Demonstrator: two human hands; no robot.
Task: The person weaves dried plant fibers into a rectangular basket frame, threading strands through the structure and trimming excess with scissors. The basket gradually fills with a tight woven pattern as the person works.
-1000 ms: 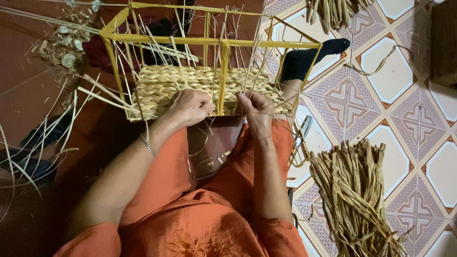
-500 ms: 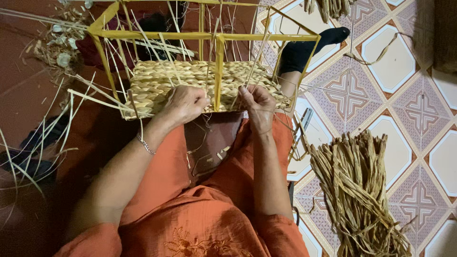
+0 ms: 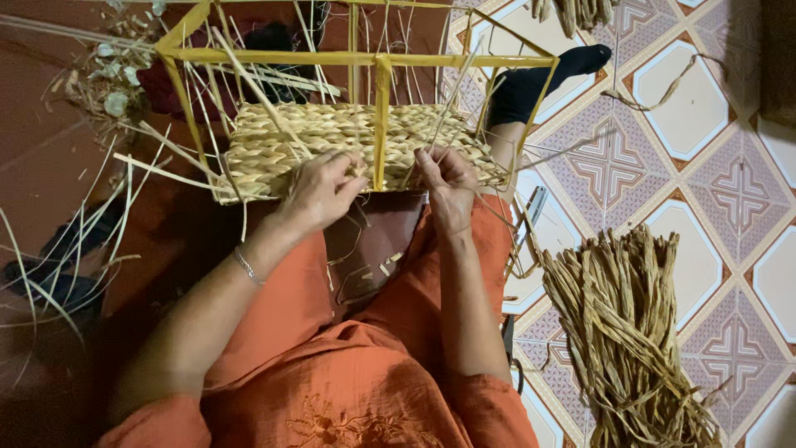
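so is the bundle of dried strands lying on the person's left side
No: the bundle of dried strands lies on the tiled floor to the person's right, beside the right hand at the woven basket.

The rectangular frame of thin bars (image 3: 377, 60) is bright yellow, and the woven straw basket wall (image 3: 332, 141) inside it is pale golden tan in a rope-like twisted weave of horizontal rows. The loose upright straw strands (image 3: 249, 75) are lighter, nearly cream. The thick bundle of dried fibre (image 3: 630, 332) on the floor is dull olive-brown. The person's loose garment (image 3: 348, 382) is burnt orange with tone-on-tone floral embroidery near the bottom edge; the sock (image 3: 531, 79) is black, and the thin wrist bracelet (image 3: 246, 267) is silver. The tiled floor (image 3: 730, 191) shows white octagons edged in reddish brown, alternating with lilac-grey squares bearing cross-shaped ornaments.
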